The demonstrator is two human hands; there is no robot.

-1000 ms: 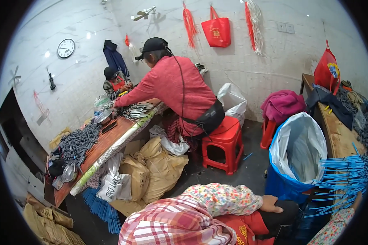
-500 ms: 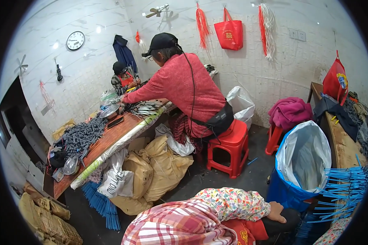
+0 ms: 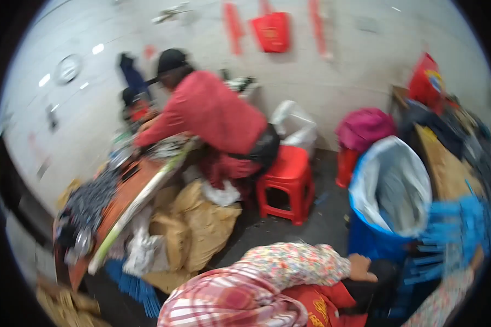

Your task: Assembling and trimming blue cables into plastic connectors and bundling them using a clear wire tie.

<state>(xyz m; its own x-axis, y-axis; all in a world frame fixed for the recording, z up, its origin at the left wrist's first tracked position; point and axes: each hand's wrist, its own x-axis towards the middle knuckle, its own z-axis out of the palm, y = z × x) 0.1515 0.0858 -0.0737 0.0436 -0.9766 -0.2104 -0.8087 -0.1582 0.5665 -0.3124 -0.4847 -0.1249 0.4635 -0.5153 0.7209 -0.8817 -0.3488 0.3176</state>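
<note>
My left hand [image 3: 361,269], in a floral sleeve, rests on my dark-clothed knee with nothing visible in it. My floral right sleeve [image 3: 439,300] comes up from the lower right corner. Its hand [image 3: 477,257] lies at the edge of the bundled blue sticks [image 3: 447,234], its fingers smeared by motion. These thin sticks lie at the right-hand bench's near end. Beside them stands a blue bin [image 3: 379,240] with a pale liner. A red-and-white checked cloth [image 3: 232,297] and a red cloth with gold print [image 3: 316,305] cover my front and lap.
A person in a red top [image 3: 215,109] sits on a red stool [image 3: 286,177] at the long table [image 3: 128,191], which carries dark grey pieces. Another person [image 3: 139,109] is behind it. Tan sacks [image 3: 202,223] and more blue sticks [image 3: 131,286] lie below. A purple cloth [image 3: 365,128] tops another stool.
The view has swung, shifting the scene leftward and blurring it. My right forearm and hand have come further into view at the blue sticks. My left hand stays on my knee.
</note>
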